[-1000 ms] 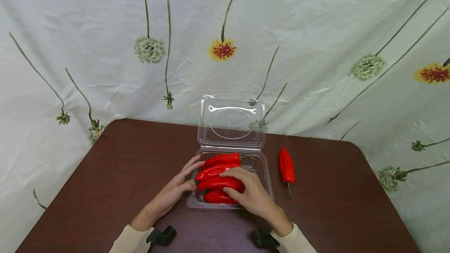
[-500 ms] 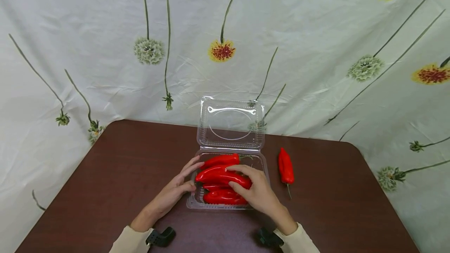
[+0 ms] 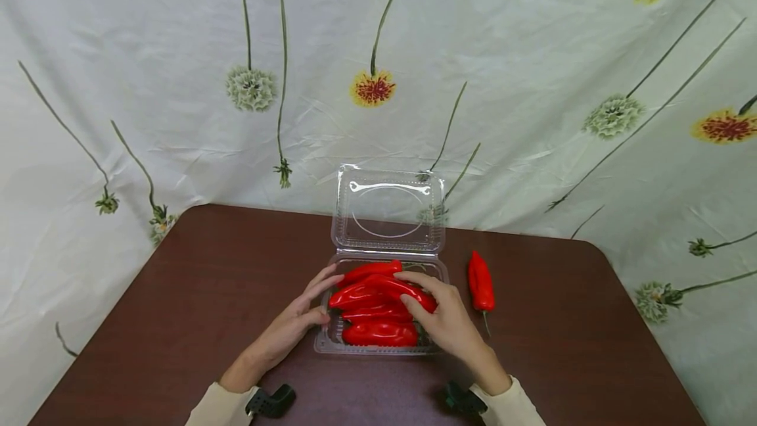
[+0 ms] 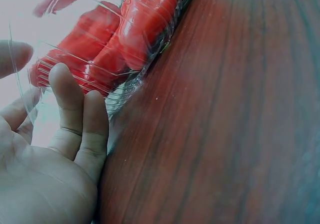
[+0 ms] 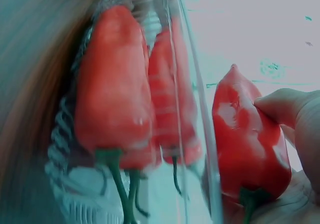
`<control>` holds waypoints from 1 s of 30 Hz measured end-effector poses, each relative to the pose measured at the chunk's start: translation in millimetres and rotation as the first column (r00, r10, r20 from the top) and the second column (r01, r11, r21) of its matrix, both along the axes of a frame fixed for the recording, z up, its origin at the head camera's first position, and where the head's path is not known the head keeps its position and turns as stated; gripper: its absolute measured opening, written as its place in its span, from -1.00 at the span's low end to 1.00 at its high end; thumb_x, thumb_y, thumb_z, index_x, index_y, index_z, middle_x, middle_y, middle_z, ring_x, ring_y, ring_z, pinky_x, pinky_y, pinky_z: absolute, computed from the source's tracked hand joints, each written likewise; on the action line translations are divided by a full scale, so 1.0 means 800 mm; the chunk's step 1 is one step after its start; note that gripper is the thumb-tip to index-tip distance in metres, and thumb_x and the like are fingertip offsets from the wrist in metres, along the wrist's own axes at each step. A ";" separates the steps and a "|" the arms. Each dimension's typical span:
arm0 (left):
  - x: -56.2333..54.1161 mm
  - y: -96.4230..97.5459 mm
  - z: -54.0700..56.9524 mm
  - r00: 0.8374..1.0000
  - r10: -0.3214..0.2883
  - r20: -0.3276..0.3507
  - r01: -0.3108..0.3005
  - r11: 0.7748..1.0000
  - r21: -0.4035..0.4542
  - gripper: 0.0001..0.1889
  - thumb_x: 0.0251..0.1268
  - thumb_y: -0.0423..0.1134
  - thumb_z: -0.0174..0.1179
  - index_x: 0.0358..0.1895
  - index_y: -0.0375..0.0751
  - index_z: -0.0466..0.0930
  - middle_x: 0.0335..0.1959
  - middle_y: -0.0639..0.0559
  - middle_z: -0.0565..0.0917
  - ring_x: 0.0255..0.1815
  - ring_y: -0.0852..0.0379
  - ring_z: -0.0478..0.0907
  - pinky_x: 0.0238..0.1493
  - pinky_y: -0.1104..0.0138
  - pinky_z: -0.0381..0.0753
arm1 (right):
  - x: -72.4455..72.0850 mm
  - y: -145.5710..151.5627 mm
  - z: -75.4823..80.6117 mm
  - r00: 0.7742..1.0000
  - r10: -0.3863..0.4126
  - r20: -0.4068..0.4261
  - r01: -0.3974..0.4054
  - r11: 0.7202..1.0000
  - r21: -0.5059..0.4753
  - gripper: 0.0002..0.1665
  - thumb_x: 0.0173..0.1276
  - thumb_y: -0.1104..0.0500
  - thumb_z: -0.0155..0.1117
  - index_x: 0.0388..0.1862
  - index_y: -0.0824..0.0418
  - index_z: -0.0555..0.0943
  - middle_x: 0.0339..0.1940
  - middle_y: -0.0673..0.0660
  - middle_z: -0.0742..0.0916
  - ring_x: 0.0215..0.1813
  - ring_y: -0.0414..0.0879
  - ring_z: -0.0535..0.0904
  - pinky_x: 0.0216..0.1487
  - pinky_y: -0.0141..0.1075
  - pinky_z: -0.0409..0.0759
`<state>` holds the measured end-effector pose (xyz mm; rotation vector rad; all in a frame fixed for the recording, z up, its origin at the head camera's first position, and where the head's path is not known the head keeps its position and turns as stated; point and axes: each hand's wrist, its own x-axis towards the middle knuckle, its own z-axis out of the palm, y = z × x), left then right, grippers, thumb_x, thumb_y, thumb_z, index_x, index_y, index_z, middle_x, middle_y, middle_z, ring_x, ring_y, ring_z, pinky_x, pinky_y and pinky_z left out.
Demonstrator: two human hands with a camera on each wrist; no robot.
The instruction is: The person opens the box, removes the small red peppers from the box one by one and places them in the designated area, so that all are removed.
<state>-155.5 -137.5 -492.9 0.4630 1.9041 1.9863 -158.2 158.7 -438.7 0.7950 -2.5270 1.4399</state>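
Note:
A clear plastic clamshell box (image 3: 378,351) lies open with several red peppers in it. My right hand (image 3: 446,314) is over the box's right side and pinches one red pepper (image 5: 250,144) between thumb and fingers, its green stem toward the palm. That pepper lies above the others, tip pointing left. Below it a front pepper (image 3: 380,334) rests along the near wall, and a back pepper (image 3: 369,271) lies near the hinge. My left hand (image 3: 290,324) stands at the box's left wall, fingers extended, thumb at the rim, holding no pepper.
The box's transparent lid (image 3: 387,209) stands raised at the back, against the flowered cloth (image 3: 520,150). Right of the box, a single red pepper (image 3: 481,281) lies on the dark brown table (image 3: 562,334), stem toward me.
My right hand has moved to the right, drawing the pepper along with it and uncovering more of the peppers beneath. The left hand stays at the box's left wall.

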 end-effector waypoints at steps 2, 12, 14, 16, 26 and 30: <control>0.000 -0.001 0.000 1.000 -0.001 -0.004 0.001 1.000 -0.004 -0.28 0.32 -0.50 -0.01 0.57 -0.14 0.13 0.66 0.09 -0.20 0.36 0.07 0.17 -0.05 0.43 0.54 | -0.001 0.005 -0.001 1.000 0.000 0.010 0.000 1.000 -0.011 -0.51 0.33 0.30 0.36 0.23 0.07 0.61 0.00 0.04 0.77 -0.23 -0.21 0.61 -0.23 -0.38 0.65; 0.000 -0.001 0.000 1.000 0.008 0.004 -0.008 1.000 -0.020 -0.29 0.32 -0.47 0.00 0.56 -0.11 0.14 0.66 0.09 -0.19 0.38 -0.03 0.14 -0.02 0.42 0.53 | -0.003 0.029 -0.002 0.993 -0.043 -0.113 0.046 0.999 0.018 -0.57 0.39 0.39 0.23 0.20 0.12 0.64 0.16 0.07 0.72 0.26 0.04 0.60 0.35 -0.19 0.48; 0.001 0.000 -0.001 1.000 0.011 0.012 -0.010 1.000 -0.021 -0.29 0.32 -0.47 0.00 0.56 -0.11 0.15 0.66 0.10 -0.20 0.47 -0.07 -0.08 0.04 0.43 0.50 | -0.003 0.035 -0.003 0.993 -0.059 -0.104 0.062 0.998 0.026 -0.58 0.43 0.36 0.20 0.18 0.04 0.66 0.21 0.03 0.70 0.36 0.07 0.53 0.39 -0.11 0.44; 0.000 0.000 -0.001 1.000 0.009 0.015 -0.009 1.000 -0.021 -0.29 0.33 -0.47 0.00 0.56 -0.11 0.14 0.66 0.09 -0.20 0.47 -0.08 -0.04 0.04 0.43 0.50 | -0.002 0.040 -0.004 0.992 -0.082 -0.092 0.085 0.996 0.025 -0.61 0.46 0.33 0.18 0.16 0.00 0.67 0.24 0.02 0.69 0.39 0.09 0.50 0.37 -0.07 0.47; -0.001 0.002 0.000 1.000 0.010 0.020 -0.010 1.000 -0.011 -0.29 0.32 -0.48 -0.01 0.56 -0.10 0.15 0.66 0.09 -0.20 0.48 -0.14 -0.08 0.01 0.41 0.53 | -0.005 0.067 -0.004 0.973 -0.216 -0.085 0.217 0.976 -0.001 -0.65 0.41 0.31 0.25 0.11 0.03 0.69 0.23 0.12 0.68 0.18 0.07 0.62 -0.02 -0.28 0.67; -0.001 0.001 0.001 1.000 0.010 0.018 -0.010 0.999 -0.030 -0.29 0.34 -0.46 -0.01 0.57 -0.07 0.14 0.66 0.09 -0.19 0.39 -0.06 0.12 0.03 0.40 0.53 | -0.007 0.080 -0.004 0.964 -0.262 -0.053 0.262 0.965 -0.015 -0.65 0.38 0.28 0.30 0.14 0.11 0.67 0.28 0.26 0.64 0.16 0.20 0.63 -0.13 -0.37 0.66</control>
